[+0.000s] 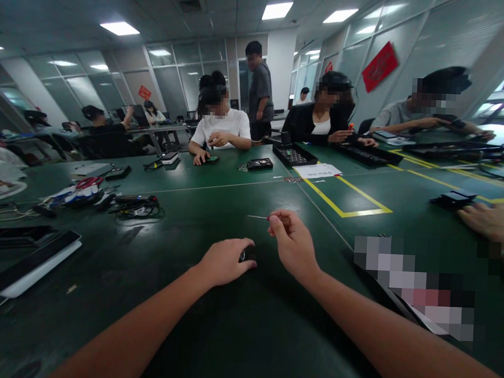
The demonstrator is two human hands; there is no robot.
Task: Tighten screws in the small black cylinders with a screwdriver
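My right hand point(293, 241) is closed around a small screwdriver point(258, 216). Its thin metal shaft points left, and a bit of red shows where it enters my fingers; the rest of the handle is hidden. Lower and to the left, just above the green table point(179, 319) or resting on it, my left hand point(226, 260) curls its thumb and fingers around a small dark round object point(243, 255). Most of that object is covered, so its kind cannot be made out. The screwdriver's tip is apart from it.
To the left lie bundled black cables point(138, 207) and a black-and-white device point(35, 260). Across the table, a person in white point(221, 123) sits near a hard drive point(259, 163) and a black tray point(294, 155). A co-worker's hand point(490, 222) rests at the right.
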